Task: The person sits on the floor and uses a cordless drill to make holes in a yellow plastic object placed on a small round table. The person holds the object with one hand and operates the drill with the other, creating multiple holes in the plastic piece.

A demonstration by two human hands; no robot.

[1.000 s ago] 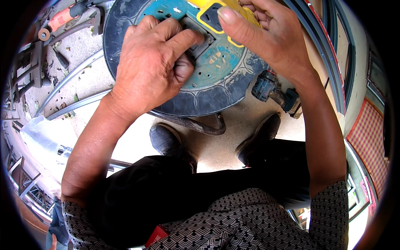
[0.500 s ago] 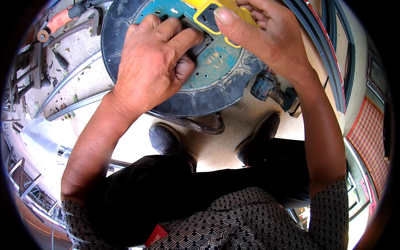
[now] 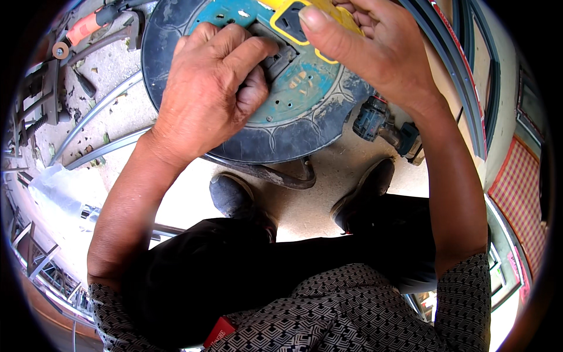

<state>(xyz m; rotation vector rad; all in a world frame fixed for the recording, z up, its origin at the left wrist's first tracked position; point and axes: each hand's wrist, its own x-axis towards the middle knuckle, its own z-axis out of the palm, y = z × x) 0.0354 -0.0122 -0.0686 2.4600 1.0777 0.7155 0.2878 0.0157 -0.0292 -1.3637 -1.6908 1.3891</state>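
Observation:
A round stool top (image 3: 202,132) with a teal middle and a worn black rim lies under both hands. My left hand (image 3: 211,91) is closed, its fingers curled at a small dark grey block-like piece (image 3: 281,63) on the teal part. The fingertips are partly hidden, so the exact grip does not show. My right hand (image 3: 372,53) is wrapped round a yellow casing with dark panels (image 3: 291,23), its thumb lying along the near side. That casing runs out of the top of the picture and rests close beside the grey piece.
A cordless drill (image 3: 387,129) stands on the floor right of the stool. Far left lies an orange angle grinder (image 3: 88,26) among metal parts. Long metal profiles (image 3: 111,146) run along the left, dark frame strips (image 3: 463,76) on the right. My shoes (image 3: 231,193) are below the stool.
My left hand has shifted slightly left, and more of the dark grey piece shows. The yellow casing and my right hand have barely moved.

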